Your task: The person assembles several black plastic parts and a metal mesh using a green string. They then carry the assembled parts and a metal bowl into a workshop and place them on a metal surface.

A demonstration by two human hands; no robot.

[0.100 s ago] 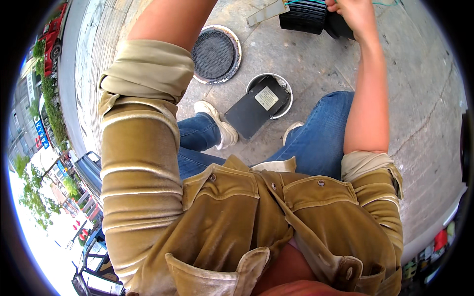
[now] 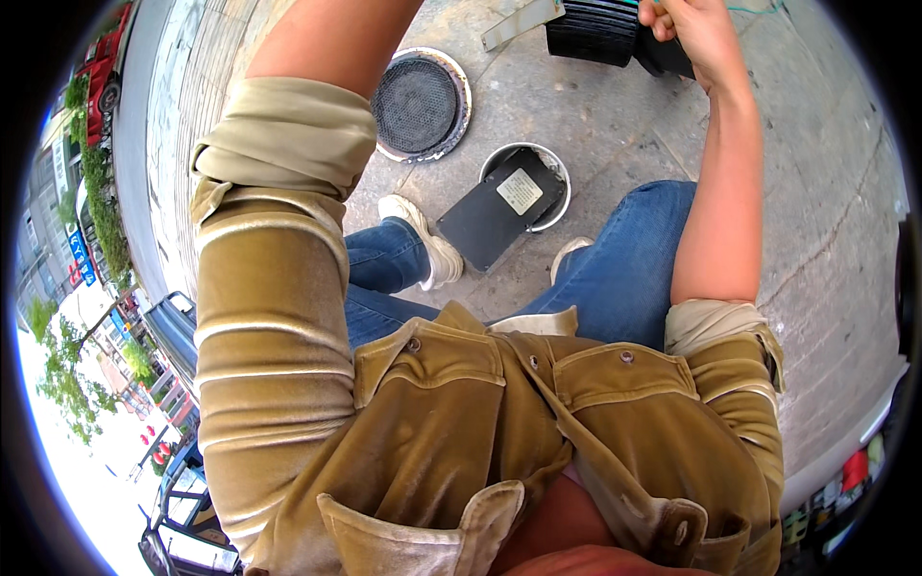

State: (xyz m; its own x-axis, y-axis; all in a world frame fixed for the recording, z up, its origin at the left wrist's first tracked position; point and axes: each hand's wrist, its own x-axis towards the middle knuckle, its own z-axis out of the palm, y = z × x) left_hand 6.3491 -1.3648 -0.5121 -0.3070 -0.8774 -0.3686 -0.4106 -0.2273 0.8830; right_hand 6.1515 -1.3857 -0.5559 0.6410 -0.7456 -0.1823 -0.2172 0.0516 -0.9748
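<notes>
One thin, curving teal cord [image 2: 758,11] is gripped in the right hand's [image 2: 700,36] curled fingers [image 2: 659,19].

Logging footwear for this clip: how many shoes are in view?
2: one shoe left of the black box, another shoe to its right, partly hidden by the jeans.

Thin teal cord [image 2: 754,11], held near black ribbed block [image 2: 589,36], block lying on paving [image 2: 816,154]
</notes>
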